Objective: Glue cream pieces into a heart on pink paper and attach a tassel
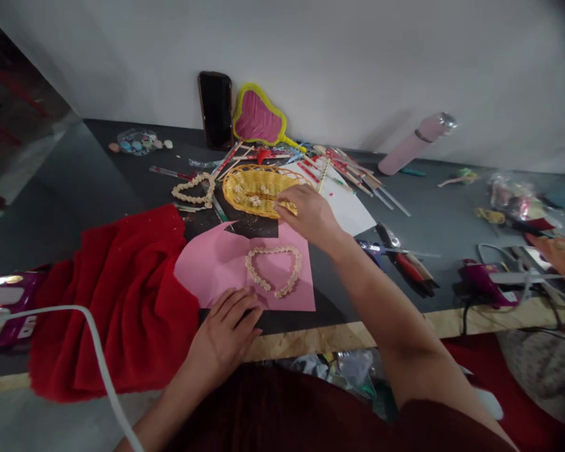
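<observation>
My left hand (228, 323) lies with fingers stretched over the lower edge of a pink paper sheet (211, 263). Glued or laid on that sheet, I cannot tell which, is a heart outline of small cream pieces (294, 282), with a gap at its lower tip. My right hand (306, 213) reaches over the right end of a yellow woven basket (238, 204), fingers bent and pinched together at its inside. Whatever they hold is hidden. Several loose cream pieces (255, 201) sit in the basket. Left of it stands another cream heart outline (193, 199).
A red cloth (136, 301) covers the table's left front. Behind are a phone (215, 110), a pink-and-yellow fan-shaped object (258, 116) and scattered sticks (353, 169). Rightward are a pink bottle (417, 143), pliers (407, 257) and a purple glue gun (487, 282) with a cord.
</observation>
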`<state>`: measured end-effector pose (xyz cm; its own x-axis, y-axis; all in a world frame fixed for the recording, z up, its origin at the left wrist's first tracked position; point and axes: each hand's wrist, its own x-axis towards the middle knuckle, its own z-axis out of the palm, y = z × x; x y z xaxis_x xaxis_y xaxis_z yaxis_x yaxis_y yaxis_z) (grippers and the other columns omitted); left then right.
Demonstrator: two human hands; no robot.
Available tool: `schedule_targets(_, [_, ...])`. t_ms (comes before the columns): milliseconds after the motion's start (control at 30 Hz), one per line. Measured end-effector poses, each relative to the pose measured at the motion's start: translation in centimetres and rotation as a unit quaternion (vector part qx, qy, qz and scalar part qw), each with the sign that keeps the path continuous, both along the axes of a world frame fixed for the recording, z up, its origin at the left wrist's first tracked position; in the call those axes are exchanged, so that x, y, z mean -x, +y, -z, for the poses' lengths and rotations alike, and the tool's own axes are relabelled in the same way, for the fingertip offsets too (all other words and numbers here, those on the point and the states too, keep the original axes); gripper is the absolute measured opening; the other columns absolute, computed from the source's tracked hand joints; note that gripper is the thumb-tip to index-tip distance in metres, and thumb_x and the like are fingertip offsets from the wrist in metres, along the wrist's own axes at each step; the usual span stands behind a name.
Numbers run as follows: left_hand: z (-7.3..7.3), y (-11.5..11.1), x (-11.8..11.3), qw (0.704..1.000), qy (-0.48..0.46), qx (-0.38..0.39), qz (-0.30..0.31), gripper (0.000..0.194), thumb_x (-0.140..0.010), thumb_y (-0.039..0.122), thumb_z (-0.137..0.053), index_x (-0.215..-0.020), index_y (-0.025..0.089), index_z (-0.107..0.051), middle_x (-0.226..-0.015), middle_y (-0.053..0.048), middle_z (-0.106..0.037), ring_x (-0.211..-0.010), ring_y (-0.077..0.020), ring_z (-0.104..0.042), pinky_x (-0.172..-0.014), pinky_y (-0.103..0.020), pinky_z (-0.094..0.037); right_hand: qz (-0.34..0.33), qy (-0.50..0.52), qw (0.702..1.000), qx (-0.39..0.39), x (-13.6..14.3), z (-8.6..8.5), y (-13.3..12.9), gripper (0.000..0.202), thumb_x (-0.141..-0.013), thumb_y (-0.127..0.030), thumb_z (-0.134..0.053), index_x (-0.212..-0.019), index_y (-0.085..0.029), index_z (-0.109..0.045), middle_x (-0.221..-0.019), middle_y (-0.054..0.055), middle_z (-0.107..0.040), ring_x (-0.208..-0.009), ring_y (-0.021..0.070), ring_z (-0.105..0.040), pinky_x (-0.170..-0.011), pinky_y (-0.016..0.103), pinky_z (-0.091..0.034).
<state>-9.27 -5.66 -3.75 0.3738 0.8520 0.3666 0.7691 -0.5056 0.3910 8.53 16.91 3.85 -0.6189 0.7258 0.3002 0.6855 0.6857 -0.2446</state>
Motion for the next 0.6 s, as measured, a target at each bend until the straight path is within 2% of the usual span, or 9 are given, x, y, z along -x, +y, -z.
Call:
schedule_targets(100, [0.0, 0.1, 0.1, 1.000, -0.008, 0.009, 0.002, 0.026, -0.088, 0.022, -0.057, -0.112, 0.019, -0.063, -0.115, -0.007, -0.066, -0.119, -0.0232, -0.056, -0.107, -0.046, -0.044, -0.002, -0.073, 0.997, 0.019, 1.9, -0.4, 3.5, 0.017, -0.086, -0.015, -0.054, -0.097, -0.016, -0.067, -0.101, 0.009, -0.069, -0.099, 0.0233, -0.060, -0.091, 0.037, -0.044])
schedule_targets(200, [-0.1, 0.2, 0.1, 1.000, -0.010, 0.010, 0.003, 0.027, -0.088, 0.022, -0.056, -0.114, 0.018, -0.062, -0.117, -0.007, -0.065, -0.119, -0.0238, -0.055, -0.107, -0.046, -0.044, -0.015, -0.081, 0.996, 0.035, 4.3, -0.6, 5.2, 0.020, -0.087, -0.013, -0.051, -0.099, -0.017, -0.067, -0.103, 0.008, -0.069, -0.100, 0.0218, -0.061, -0.087, 0.033, -0.045])
schedule_targets(300, [0.1, 0.3, 0.1, 1.000, -0.005, 0.009, 0.000, 0.028, -0.087, 0.019, -0.057, -0.115, 0.017, -0.061, -0.121, -0.008, -0.064, -0.123, -0.0241, -0.052, -0.107, -0.046, -0.043, -0.023, -0.087, 0.994, 0.060, 6.8, -0.1, 6.3, 0.016, -0.089, -0.020, -0.053, -0.096, -0.019, -0.067, -0.099, 0.005, -0.069, -0.093, 0.0197, -0.062, -0.079, 0.030, -0.046])
schedule_targets(433, [0.5, 0.4, 0.1, 1.000, -0.006, 0.008, 0.004, 0.029, -0.087, 0.021, -0.058, -0.116, 0.017, -0.060, -0.122, -0.009, -0.063, -0.125, -0.0244, -0.051, -0.107, -0.048, -0.043, -0.016, -0.113, 0.991, 0.077, 9.6, 1.6, 7.7, 0.011, -0.086, -0.026, -0.058, -0.090, -0.019, -0.067, -0.093, 0.005, -0.068, -0.087, 0.0204, -0.061, -0.071, 0.031, -0.045])
schedule_targets(533, [0.3, 0.4, 0.2, 1.000, 0.000, 0.012, -0.003, 0.025, -0.089, 0.023, -0.055, -0.113, 0.018, -0.062, -0.122, -0.010, -0.063, -0.123, -0.0251, -0.053, -0.106, -0.049, -0.044, -0.011, -0.112, 0.991, 0.072, 10.4, 2.4, 8.3, 0.010, -0.086, -0.025, -0.059, -0.088, -0.019, -0.067, -0.093, 0.005, -0.066, -0.090, 0.0210, -0.060, -0.072, 0.031, -0.044])
schedule_targets(600, [0.0, 0.4, 0.2, 1.000, 0.009, 0.020, -0.006, 0.026, -0.089, 0.023, -0.054, -0.114, 0.018, -0.062, -0.124, -0.010, -0.063, -0.124, -0.0258, -0.053, -0.106, -0.050, -0.043, -0.022, -0.083, 0.994, 0.061, 9.9, 2.2, 7.9, 0.012, -0.088, -0.024, -0.055, -0.093, -0.019, -0.065, -0.097, 0.004, -0.065, -0.093, 0.0197, -0.059, -0.076, 0.030, -0.043])
